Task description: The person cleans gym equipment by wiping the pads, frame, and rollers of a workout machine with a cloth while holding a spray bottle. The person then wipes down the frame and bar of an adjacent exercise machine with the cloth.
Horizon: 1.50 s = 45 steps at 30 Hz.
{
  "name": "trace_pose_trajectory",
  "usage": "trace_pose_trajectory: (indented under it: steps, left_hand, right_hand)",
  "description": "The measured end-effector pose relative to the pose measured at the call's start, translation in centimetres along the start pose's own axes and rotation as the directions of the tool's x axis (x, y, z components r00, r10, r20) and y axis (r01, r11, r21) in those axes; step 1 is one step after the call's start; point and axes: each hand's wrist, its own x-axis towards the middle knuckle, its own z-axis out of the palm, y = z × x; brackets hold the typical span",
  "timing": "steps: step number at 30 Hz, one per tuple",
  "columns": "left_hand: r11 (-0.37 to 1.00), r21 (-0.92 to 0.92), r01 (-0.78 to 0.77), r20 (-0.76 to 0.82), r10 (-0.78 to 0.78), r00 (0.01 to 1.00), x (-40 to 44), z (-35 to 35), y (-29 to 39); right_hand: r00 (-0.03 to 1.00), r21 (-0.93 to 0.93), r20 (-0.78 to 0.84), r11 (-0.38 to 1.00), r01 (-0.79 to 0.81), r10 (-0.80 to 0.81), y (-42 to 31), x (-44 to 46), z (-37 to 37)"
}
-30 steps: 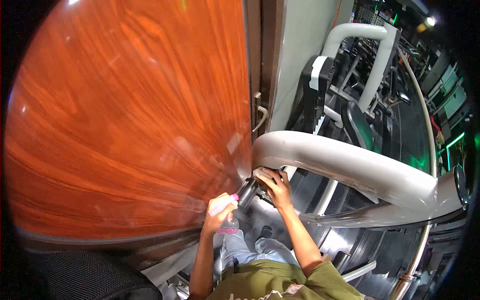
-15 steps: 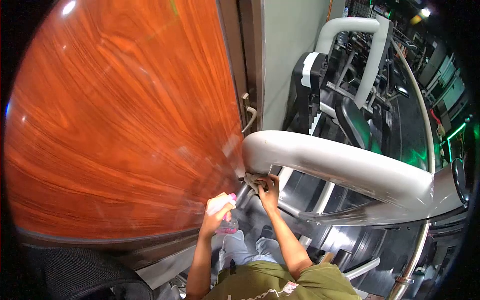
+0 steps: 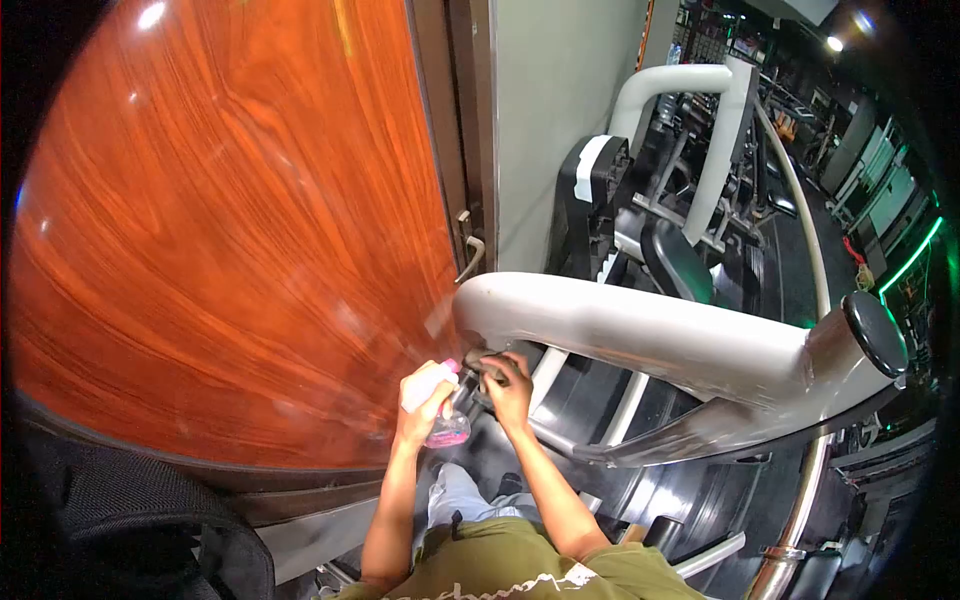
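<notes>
My left hand (image 3: 422, 396) is wrapped round the neck of a clear spray bottle (image 3: 449, 432) with a pink nozzle and pink liquid low inside. Just to its right, my right hand (image 3: 509, 392) is closed on a greyish cloth (image 3: 480, 357), pressed to the lower near end of a thick light-grey machine frame (image 3: 640, 325). The fingers and shadow partly cover the cloth. Between the two hands runs a dark bar or tube, only partly visible.
A glossy wood-grain door (image 3: 250, 250) with a metal handle (image 3: 472, 257) rises close on the left. Further back stands another machine with a black padded seat (image 3: 675, 260). A black mesh backrest (image 3: 140, 500) fills the lower left. Dark flooring lies below the frame.
The view has shifted, so the frame and door handle sit further left. My right hand and the cloth have moved slightly along the frame's end; the bottle stays in my left hand.
</notes>
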Motion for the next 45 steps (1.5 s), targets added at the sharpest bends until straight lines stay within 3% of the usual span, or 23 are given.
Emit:
trace_pose_trajectory:
  steps: [3,7,9,10,12,13,15,16,21,23,24,27,28,29,31,32,35,37,39,40,45]
  left_hand:
    - [1.000,-0.017,-0.003,-0.028,0.003,1.000,0.7,0.7,0.4]
    - [0.996,0.043,-0.079,0.056,0.076,0.996,2.1,1.0,0.9]
    - [0.979,0.134,-0.155,0.071,0.146,0.987,2.5,1.2,1.3]
    - [0.982,0.114,-0.148,0.078,0.139,0.987,2.6,1.1,1.4]
    - [0.930,0.259,-0.262,0.123,0.237,0.964,3.2,0.6,1.7]
    - [0.935,0.240,-0.262,0.122,0.239,0.963,3.6,0.4,1.7]
    - [0.763,0.360,-0.538,0.245,0.478,0.843,4.1,-0.1,1.7]
    - [0.701,0.382,-0.602,0.254,0.547,0.798,4.1,-0.3,1.8]
    - [0.743,0.391,-0.543,0.188,0.513,0.837,3.4,-2.6,2.8]
    - [0.864,0.304,-0.401,0.145,0.374,0.916,2.8,-3.8,3.4]
    - [0.975,0.110,-0.191,0.074,0.184,0.980,2.2,-3.8,4.0]
    - [0.916,0.219,-0.337,0.095,0.323,0.942,2.8,-4.9,3.2]
    - [0.930,0.235,-0.282,0.091,0.268,0.959,2.7,-5.1,3.4]
    - [0.929,0.238,-0.284,0.077,0.273,0.959,2.5,-5.1,3.6]
    - [0.976,0.174,-0.135,0.083,0.122,0.989,2.1,-5.2,3.9]
    - [0.952,0.200,-0.231,0.092,0.217,0.972,2.4,-5.3,3.0]
    - [0.959,0.160,-0.233,0.098,0.220,0.971,2.3,-4.9,3.7]
    - [0.954,0.157,-0.256,0.101,0.242,0.965,2.6,-4.9,2.7]
    - [0.963,0.115,-0.246,0.108,0.234,0.966,2.6,-4.8,2.3]
    - [0.975,0.092,-0.202,0.091,0.194,0.977,2.5,-4.9,1.9]
    - [0.986,0.025,-0.168,0.054,0.166,0.985,2.3,-5.5,2.5]
  right_hand:
    - [0.994,-0.036,0.107,0.999,-0.026,0.029,0.1,-0.4,-0.8]
    - [0.998,0.007,-0.037,0.999,0.041,-0.041,-5.5,-0.5,-5.0]
    - [0.989,-0.070,-0.127,0.996,0.063,-0.071,-8.3,-0.8,-6.9]
    - [0.966,-0.156,-0.158,0.971,0.181,-0.205,-8.9,-0.7,-7.8]
    - [0.942,-0.235,-0.173,0.941,0.245,-0.288,-10.6,-1.0,-9.3]
    - [0.928,-0.274,-0.158,0.918,0.287,-0.337,-11.2,-0.8,-10.0]
    - [0.889,-0.379,-0.093,0.841,0.385,-0.449,-12.8,-0.1,-11.0]
    - [0.868,-0.441,-0.084,0.799,0.409,-0.490,-13.8,0.4,-11.2]
    - [0.781,-0.569,-0.026,0.652,0.501,-0.624,-15.8,3.1,-9.3]
    - [0.819,-0.627,0.029,0.628,0.461,-0.572,-14.1,3.8,-7.2]
    - [0.822,-0.608,0.058,0.633,0.479,-0.566,-12.7,3.8,-5.9]
    - [0.831,-0.529,0.189,0.659,0.535,-0.523,-9.4,3.9,-1.9]
    - [0.825,-0.510,0.243,0.656,0.556,-0.510,-9.1,4.1,-1.4]
    - [0.838,-0.502,0.233,0.677,0.539,-0.494,-8.9,4.0,-1.3]
    - [0.854,-0.471,0.198,0.718,0.513,-0.481,-8.6,4.0,-2.2]
    - [0.865,-0.463,0.163,0.738,0.491,-0.474,-10.3,4.0,-3.1]
    - [0.854,-0.548,0.035,0.705,0.451,-0.519,-16.3,4.3,-6.9]
    - [0.819,-0.627,0.110,0.600,0.497,-0.563,-19.8,6.1,-8.3]
    - [0.875,-0.658,0.312,0.579,0.481,-0.370,-23.6,8.0,-8.3]
    - [0.840,-0.663,0.421,0.515,0.543,-0.343,-23.2,9.0,-8.0]
    - [0.672,-0.542,0.712,0.447,0.711,-0.206,-18.5,11.0,-1.1]
